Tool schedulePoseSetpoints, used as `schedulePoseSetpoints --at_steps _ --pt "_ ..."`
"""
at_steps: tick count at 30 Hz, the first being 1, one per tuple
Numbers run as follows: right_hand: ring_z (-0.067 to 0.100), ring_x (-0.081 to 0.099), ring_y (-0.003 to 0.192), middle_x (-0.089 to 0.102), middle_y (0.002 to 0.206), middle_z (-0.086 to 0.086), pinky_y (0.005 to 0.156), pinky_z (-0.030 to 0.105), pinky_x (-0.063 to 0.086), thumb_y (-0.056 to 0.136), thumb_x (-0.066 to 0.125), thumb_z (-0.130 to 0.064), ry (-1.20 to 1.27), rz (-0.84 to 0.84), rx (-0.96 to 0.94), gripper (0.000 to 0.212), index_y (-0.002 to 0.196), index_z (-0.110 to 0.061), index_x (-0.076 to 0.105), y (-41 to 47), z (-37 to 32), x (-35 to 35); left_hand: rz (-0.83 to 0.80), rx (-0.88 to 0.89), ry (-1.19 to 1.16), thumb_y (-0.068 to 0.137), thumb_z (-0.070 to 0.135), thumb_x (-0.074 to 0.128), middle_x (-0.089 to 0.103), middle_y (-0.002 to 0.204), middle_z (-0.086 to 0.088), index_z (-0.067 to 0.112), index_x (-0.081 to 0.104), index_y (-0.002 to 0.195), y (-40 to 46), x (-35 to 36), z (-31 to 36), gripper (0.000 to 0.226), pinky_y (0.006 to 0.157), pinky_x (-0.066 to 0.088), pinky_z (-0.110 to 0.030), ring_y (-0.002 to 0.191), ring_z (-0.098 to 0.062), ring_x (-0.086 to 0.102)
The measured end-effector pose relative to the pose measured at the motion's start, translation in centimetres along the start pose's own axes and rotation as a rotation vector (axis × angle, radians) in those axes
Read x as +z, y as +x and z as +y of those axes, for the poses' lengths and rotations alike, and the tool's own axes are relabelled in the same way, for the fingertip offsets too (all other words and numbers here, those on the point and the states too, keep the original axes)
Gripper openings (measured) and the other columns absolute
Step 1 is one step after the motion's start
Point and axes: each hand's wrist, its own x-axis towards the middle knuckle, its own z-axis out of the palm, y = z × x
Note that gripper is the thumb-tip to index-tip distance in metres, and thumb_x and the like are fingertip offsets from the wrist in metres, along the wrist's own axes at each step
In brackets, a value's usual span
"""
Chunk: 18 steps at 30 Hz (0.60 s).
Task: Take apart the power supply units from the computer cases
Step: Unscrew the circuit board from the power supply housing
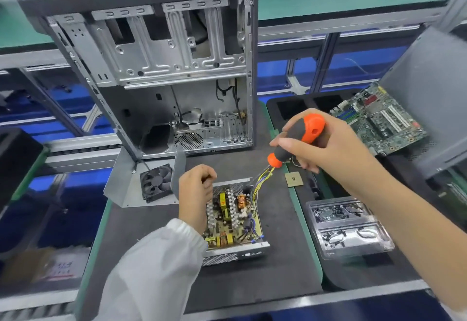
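An opened power supply unit [233,222] is seen lying lid-off on a dark mat [278,270], towards the mat's near half and closer to its right edge than its left. Its circuit board with coils and heat sinks is exposed, and its perforated metal wall faces the near edge. A bundle of yellow and black wires [261,179] is led out of its far right corner towards the mat's right edge.

The left hand [195,192], in a white sleeve [161,265], is held over the unit's far left corner with the fingers curled into a loose fist; whether anything small is pinched in it cannot be told. The right hand [326,144] is raised above the mat's right edge, its fingers wrapped round the grey and orange handle of a screwdriver [298,139]; the shaft is hidden behind the handle, whose lower end points down at the wires.

The unit's removed cover [131,181], with a black fan [156,181] on it, is set just beside the unit at the mat's left edge. An emptied computer case [156,68] stands upright along the far edge. A processor chip [293,179] lies near the right edge, just beyond the wires. Bare mat is left open between the unit and the near edge, and on the unit's right.

On the neighbouring tray to the right, a motherboard [381,121] is propped at the far end and a clear plastic box of small parts [348,229] sits nearer.
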Motion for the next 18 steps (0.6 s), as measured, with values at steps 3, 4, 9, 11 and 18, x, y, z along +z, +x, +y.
schedulePoseSetpoints --at_steps 3,4,9,11,18 --pt "0.01 0.048 0.045 0.073 0.083 0.008 0.045 0.018 0.04 0.086 0.068 -0.024 0.02 0.014 -0.068 0.017 0.091 -0.014 0.055 -1.3 0.7 -0.2 -0.043 0.184 0.214 0.09 0.007 0.049 0.031 0.046 0.012 0.02 0.051 0.05 -1.0 1.3 -1.4 0.042 0.043 0.035 -0.016 0.045 -0.006 0.026" --pt "0.006 0.051 0.046 0.072 0.081 0.009 0.048 0.017 0.041 0.087 0.066 -0.023 0.02 0.022 -0.091 0.017 0.089 -0.012 0.054 -1.6 1.2 0.1 -0.083 0.273 0.328 0.093 0.008 0.05 0.035 0.047 0.012 0.017 0.051 0.052 -1.3 1.7 -2.0 0.042 0.05 0.038 -0.014 0.046 -0.004 0.03" --pt "0.026 0.063 0.065 0.068 0.07 0.005 0.059 0.028 0.048 0.083 0.065 -0.039 -0.196 0.06 -0.072 0.026 0.081 -0.014 0.056 -2.3 3.9 1.6 -0.208 0.438 0.654 0.098 0.02 0.054 0.041 0.053 -0.012 -0.001 0.055 0.066 -0.8 2.1 -4.2 0.038 0.051 0.027 -0.02 0.051 -0.004 0.032" --pt "0.03 0.064 0.064 0.067 0.067 0.005 0.062 0.038 0.049 0.083 0.064 -0.041 -0.222 0.032 -0.041 0.025 0.082 -0.018 0.055 -2.3 4.9 2.0 -0.192 0.431 0.653 0.098 0.024 0.056 0.04 0.052 -0.011 0.003 0.055 0.064 -0.2 1.7 -4.4 0.04 0.051 0.027 -0.02 0.052 -0.004 0.032" --pt "0.031 0.064 0.061 0.065 0.065 0.008 0.062 0.043 0.049 0.081 0.062 -0.045 -0.221 -0.015 -0.027 0.028 0.085 -0.019 0.052 -2.8 6.9 2.4 -0.207 0.419 0.801 0.096 0.04 0.055 0.055 0.054 -0.016 0.018 0.065 0.063 0.6 1.6 -5.2 0.041 0.061 0.044 -0.039 0.051 -0.021 0.045"
